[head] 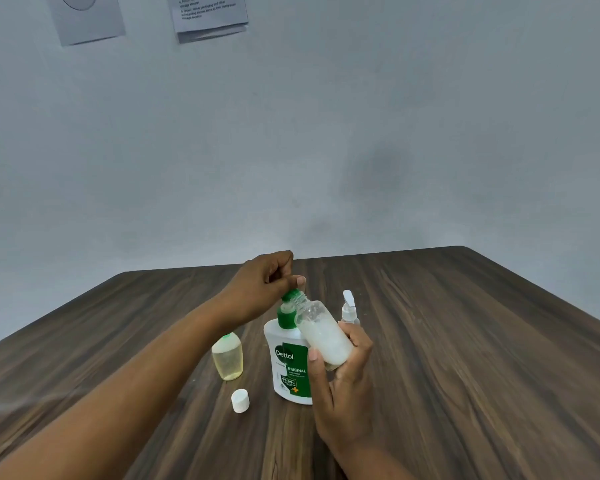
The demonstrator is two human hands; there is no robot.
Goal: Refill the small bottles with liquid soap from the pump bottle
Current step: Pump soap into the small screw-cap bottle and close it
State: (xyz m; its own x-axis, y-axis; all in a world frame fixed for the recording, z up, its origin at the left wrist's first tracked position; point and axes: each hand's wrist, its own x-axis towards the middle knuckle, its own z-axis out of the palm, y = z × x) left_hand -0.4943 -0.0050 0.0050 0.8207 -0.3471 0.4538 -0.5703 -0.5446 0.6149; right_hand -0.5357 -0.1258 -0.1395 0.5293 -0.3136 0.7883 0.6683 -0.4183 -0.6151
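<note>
A white Dettol pump bottle (289,367) with a green pump head (289,296) stands upright near the middle of the wooden table (465,358). My left hand (264,285) sits on top of the pump head with its fingers curled over it. My right hand (340,382) grips a small clear bottle (321,332) without a cap, tilted, its mouth right at the pump spout. White liquid fills its lower half. A small yellowish bottle (227,357) with a green cap stands to the left.
A loose white cap (240,400) lies on the table in front of the yellowish bottle. A small spray bottle (349,308) with a white nozzle stands behind my right hand. A pale wall with two paper sheets rises behind the table's far edge.
</note>
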